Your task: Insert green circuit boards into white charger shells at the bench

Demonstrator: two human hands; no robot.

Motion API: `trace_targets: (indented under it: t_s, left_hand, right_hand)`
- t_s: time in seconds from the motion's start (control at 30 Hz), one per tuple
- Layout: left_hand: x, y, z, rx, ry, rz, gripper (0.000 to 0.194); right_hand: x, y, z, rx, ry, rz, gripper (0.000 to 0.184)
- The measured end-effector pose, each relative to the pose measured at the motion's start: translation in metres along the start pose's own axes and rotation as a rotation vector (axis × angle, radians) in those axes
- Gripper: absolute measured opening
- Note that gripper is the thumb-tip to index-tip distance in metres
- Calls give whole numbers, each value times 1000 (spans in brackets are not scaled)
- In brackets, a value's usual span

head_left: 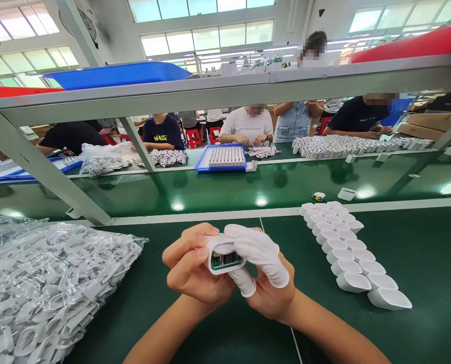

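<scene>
Between my two hands is a small white plastic housing (pixel 212 268), its open end facing me. Inside it shows a green circuit board (pixel 225 260) with dark and yellow parts. Bare fingers of my left hand (pixel 195 265) grip the housing's left side. My right hand (pixel 265 265), with white finger cots on several fingers, closes on its right side and top, one fingertip at the opening. Both hands hover over the green tabletop (pixel 286 232). On the right stand rows of similar white housings (pixel 342 253).
A clear bag of white plastic frames (pixel 51 283) lies at left. Beyond a pale rail, a loose circuit board (pixel 318 196) and a white housing (pixel 347 194) rest on the green belt (pixel 217 189). Across it, people sit near a blue tray (pixel 200 161). A shelf beam (pixel 210 101) spans overhead.
</scene>
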State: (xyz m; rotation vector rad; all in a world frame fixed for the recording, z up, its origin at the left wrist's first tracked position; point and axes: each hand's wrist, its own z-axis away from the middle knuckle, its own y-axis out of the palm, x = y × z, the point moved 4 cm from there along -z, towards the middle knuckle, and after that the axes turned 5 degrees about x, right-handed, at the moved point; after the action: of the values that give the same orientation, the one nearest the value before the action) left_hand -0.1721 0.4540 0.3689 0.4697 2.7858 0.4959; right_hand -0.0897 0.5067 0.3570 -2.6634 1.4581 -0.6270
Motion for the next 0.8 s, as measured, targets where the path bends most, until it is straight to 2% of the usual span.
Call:
trace_targets:
  t_s: [0.07, 0.13, 0.2, 0.27, 0.33, 0.4, 0.6, 0.8]
  left_hand:
    - [1, -2, -2, 24, -6, 33, 18]
    - [1, -4, -5, 127, 22, 60, 21]
    - [0, -6, -10, 257, 64, 60, 28]
    - [0, -7, -12, 382, 102, 46, 39]
    - [2, -7, -13, 486, 115, 36, 45]
    - [6, -7, -11, 568, 114, 43, 45]
    - [15, -8, -5, 830, 55, 56, 49]
    - [8, -10, -11, 895, 135, -12, 47]
  right_hand:
    - [1, -2, -1, 34, -30, 66, 45]
    - [1, -7, -3, 81, 6, 14, 39]
    - [-1, -18, -7, 85, 107, -161, 40]
    - [-3, -29, -11, 80, 257, -232, 33]
    - [-3, -38, -16, 118, 380, -146, 21]
    - [-3, -43, -20, 186, 441, -21, 17]
    - [-1, -47, -24, 289, 442, 178, 19]
    - [-2, -44, -17, 306, 452, 205, 17]
